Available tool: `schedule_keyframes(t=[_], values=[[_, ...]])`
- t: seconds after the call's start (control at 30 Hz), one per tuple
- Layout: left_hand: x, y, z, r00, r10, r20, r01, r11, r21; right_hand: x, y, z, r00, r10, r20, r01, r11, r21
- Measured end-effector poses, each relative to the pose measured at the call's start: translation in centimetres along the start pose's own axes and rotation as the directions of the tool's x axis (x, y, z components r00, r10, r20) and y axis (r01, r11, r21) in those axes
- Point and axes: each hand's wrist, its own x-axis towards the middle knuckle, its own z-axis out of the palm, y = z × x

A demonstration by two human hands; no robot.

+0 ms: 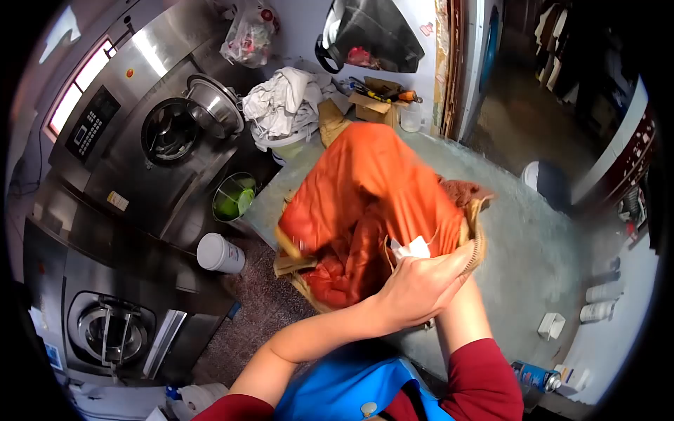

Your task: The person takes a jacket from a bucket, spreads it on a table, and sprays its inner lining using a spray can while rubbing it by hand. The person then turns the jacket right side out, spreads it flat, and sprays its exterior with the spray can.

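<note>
A tan jacket with a shiny orange lining [393,175] is bunched up over the table, its lining turned outward. My left hand [425,284] crosses in front of my right forearm and closes on the jacket's edge, where a zipper runs. Beside its fingers a white label [412,248] sticks out of the lining. My right forearm [465,319] reaches up behind the left hand into the jacket, and the right hand itself is hidden there. Brown fleecy material [465,192] shows at the jacket's far right side.
Under the jacket lies a grey-green table [533,259]. White cloths fill a tub [284,144] behind it, near a cardboard box [372,105] of tools. Steel washing machines [133,203] line the left. A white bucket [220,253] stands on the floor; a spray can [537,377] is at right.
</note>
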Motion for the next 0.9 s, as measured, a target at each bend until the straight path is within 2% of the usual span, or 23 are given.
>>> schedule_keyframes(t=[0.03, 0.1, 0.13, 0.23, 0.27, 0.4, 0.43, 0.5, 0.57, 0.63, 0.67, 0.7, 0.73, 0.77, 0.87, 0.9], values=[[0.1, 0.2, -0.4, 1.0, 0.012, -0.009, -0.012, 1.0, 0.0, 0.1, -0.7, -1.2, 0.998, -0.026, -0.06, 0.026, 1.0, 0.0], [0.4, 0.5, -0.3, 0.99, 0.118, 0.08, -0.127, 0.983, 0.132, -0.7, -1.6, -2.9, 0.99, -0.052, -0.128, 0.052, 0.999, -0.004], [0.3, 0.4, 0.1, 0.982, 0.179, 0.064, -0.187, 0.973, 0.136, -1.1, -1.6, -3.3, 0.988, -0.054, -0.143, 0.053, 0.999, -0.011], [0.0, 0.3, 0.5, 0.972, 0.23, 0.046, -0.234, 0.965, 0.116, -2.2, -1.2, -3.6, 0.984, -0.053, -0.168, 0.047, 0.998, -0.041], [-0.3, 0.8, 0.4, 0.969, 0.207, 0.132, -0.224, 0.965, 0.134, -2.7, -0.9, -3.5, 0.985, -0.052, -0.167, 0.042, 0.997, -0.057], [-0.1, 2.7, -0.2, 0.971, 0.212, 0.111, -0.201, 0.974, -0.105, -2.3, 0.1, -2.7, 0.988, -0.054, -0.145, 0.033, 0.989, -0.142], [0.0, 3.1, -0.3, 0.97, 0.213, 0.113, -0.203, 0.974, -0.1, -1.5, 0.3, -2.3, 0.99, -0.061, -0.131, 0.038, 0.985, -0.171], [-0.1, 3.4, -0.7, 0.978, 0.128, 0.163, -0.084, 0.963, -0.254, 1.3, 0.4, -1.4, 0.99, -0.097, -0.099, 0.069, 0.963, -0.259], [-1.1, 3.7, -1.3, 0.94, 0.063, 0.334, 0.062, 0.934, -0.351, 5.6, 0.4, -0.4, 0.985, -0.157, -0.076, 0.117, 0.916, -0.384], [-2.1, 4.0, -0.5, 0.955, 0.046, 0.292, 0.116, 0.851, -0.512, 10.9, 0.6, 0.6, 0.973, -0.219, -0.073, 0.15, 0.84, -0.522], [-2.3, 4.3, -0.9, 0.93, -0.007, 0.366, 0.237, 0.774, -0.587, 13.5, 0.8, 1.0, 0.968, -0.243, -0.068, 0.157, 0.791, -0.591], [-1.9, 4.3, -1.0, 0.951, 0.07, 0.302, 0.117, 0.82, -0.56, 16.2, 1.0, 1.5, 0.963, -0.259, -0.075, 0.148, 0.741, -0.655], [-0.8, 4.7, -2.6, 0.89, 0.13, 0.437, 0.079, 0.899, -0.43, 18.7, 1.4, 1.9, 0.961, -0.263, -0.086, 0.125, 0.689, -0.714], [-0.5, 5.0, -3.3, 0.875, 0.12, 0.47, 0.094, 0.908, -0.409, 20.9, 1.7, 2.3, 0.961, -0.262, -0.087, 0.106, 0.64, -0.761], [-1.1, 5.4, -4.0, 0.846, -0.059, 0.529, 0.363, 0.791, -0.493, 26.0, 2.8, 3.5, 0.97, -0.224, -0.099, 0.036, 0.533, -0.845], [-1.0, 5.0, -4.2, 0.8, -0.113, 0.589, 0.486, 0.697, -0.528, 27.2, 3.0, 4.0, 0.973, -0.208, -0.099, 0.022, 0.509, -0.86]])
